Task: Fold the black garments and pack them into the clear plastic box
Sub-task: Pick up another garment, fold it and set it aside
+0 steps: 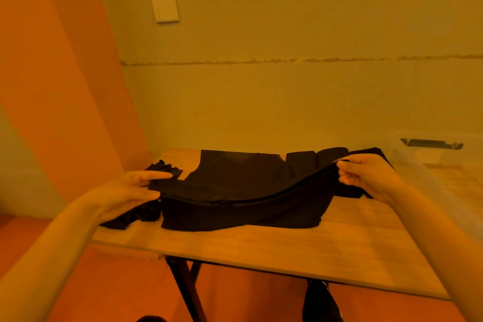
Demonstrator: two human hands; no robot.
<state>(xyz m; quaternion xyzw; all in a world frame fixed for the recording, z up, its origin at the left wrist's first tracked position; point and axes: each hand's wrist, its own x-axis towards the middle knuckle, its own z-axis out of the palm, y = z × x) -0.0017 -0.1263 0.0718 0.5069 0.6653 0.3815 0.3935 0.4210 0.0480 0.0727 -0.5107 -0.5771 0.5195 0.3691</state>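
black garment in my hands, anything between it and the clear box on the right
Nothing visible blocks it. The black garment is held at both ends by the left hand and right hand. The clear plastic box stands just right of the right hand, and no lid shows on it.

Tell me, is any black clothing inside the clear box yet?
No; the clear box looks empty, and the black garments lie on the table.

Two bare forearms in from the lower corners of the frame, no sleeves, no watch, no rings to be seen. Left hand [130, 191] and right hand [366, 175] uncovered, no gloves. Down at the bottom edge, dark shoes [322, 303] under the table.
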